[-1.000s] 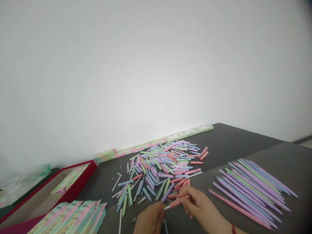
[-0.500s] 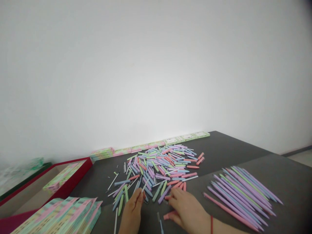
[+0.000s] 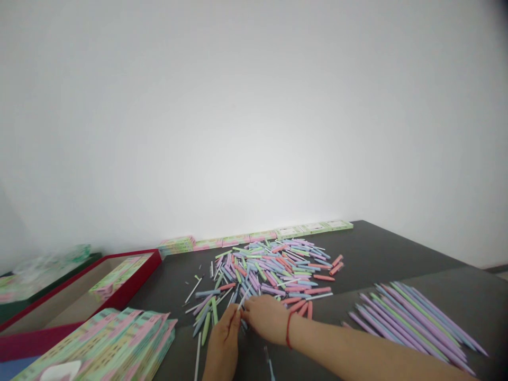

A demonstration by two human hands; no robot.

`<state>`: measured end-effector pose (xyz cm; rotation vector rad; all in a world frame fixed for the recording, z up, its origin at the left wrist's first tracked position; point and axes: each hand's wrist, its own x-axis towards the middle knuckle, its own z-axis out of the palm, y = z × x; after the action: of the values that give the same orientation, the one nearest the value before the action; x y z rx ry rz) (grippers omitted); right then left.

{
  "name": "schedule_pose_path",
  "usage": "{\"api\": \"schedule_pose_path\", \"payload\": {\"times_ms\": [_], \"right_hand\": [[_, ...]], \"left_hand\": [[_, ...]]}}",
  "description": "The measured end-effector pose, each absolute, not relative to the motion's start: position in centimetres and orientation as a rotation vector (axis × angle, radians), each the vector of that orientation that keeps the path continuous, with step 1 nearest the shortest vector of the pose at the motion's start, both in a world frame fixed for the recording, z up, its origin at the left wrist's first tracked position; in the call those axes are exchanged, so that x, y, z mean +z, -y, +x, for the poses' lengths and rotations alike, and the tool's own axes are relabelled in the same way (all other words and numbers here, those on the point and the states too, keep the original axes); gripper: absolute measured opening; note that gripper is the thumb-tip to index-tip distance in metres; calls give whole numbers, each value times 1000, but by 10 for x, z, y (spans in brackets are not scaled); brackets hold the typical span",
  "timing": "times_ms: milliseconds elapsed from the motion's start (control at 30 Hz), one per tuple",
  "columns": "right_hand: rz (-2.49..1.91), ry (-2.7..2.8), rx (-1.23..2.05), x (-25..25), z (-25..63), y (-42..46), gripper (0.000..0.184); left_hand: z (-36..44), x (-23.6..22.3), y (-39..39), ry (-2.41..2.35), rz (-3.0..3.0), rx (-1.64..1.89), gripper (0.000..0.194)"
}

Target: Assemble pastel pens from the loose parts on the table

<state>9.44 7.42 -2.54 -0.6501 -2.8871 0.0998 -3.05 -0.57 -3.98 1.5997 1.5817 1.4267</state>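
Note:
My left hand (image 3: pixel 225 338) is closed with thumb and forefinger pinching a thin white pen refill (image 3: pixel 243 300), which points up and away over the pile. Close against its fingertips is my right hand (image 3: pixel 266 317), with a red band at the wrist. Its fingers are bent together at the near edge of the pile, and what they hold is hidden. In front of both hands spreads a loose heap of pen barrels (image 3: pixel 273 264) in purple, blue, green and coral, with white refills among them. A small blue piece with a clear end (image 3: pixel 270 365) lies nearer me.
Finished-looking long pens (image 3: pixel 420 323) lie in a row at right, partly behind my right forearm. Printed packs (image 3: pixel 115 344) are stacked at front left, beside a red-rimmed box (image 3: pixel 146 270). Flat printed boxes (image 3: pixel 317 228) line the wall. Clear plastic wrap (image 3: pixel 51 270) lies far left.
My right hand has let go of the coral pen part and moved left to my left hand. The left hand went from the coral piece to the white refill. The view has shifted.

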Motion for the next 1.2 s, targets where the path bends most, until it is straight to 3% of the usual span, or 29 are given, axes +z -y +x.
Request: {"api": "schedule_pose_path", "payload": {"times_ms": [233,400,567,1200], "right_hand": [[-895,2418,550,-24,126,-73,5],[-978,1992,932,-21,170,-61,20],[-732,1307,1607,-14,177,-41,25],[-712,1196,1683,-26,167,-29,23]], "left_hand": [[-28,-38,8,-1695,1680,1295,33],[-18,-41,11,-1720,1836,1160,33],[-11,-47,15,-1775,1963,1124,33],[-5,-38,20,-1722,2028,961,28]]}}
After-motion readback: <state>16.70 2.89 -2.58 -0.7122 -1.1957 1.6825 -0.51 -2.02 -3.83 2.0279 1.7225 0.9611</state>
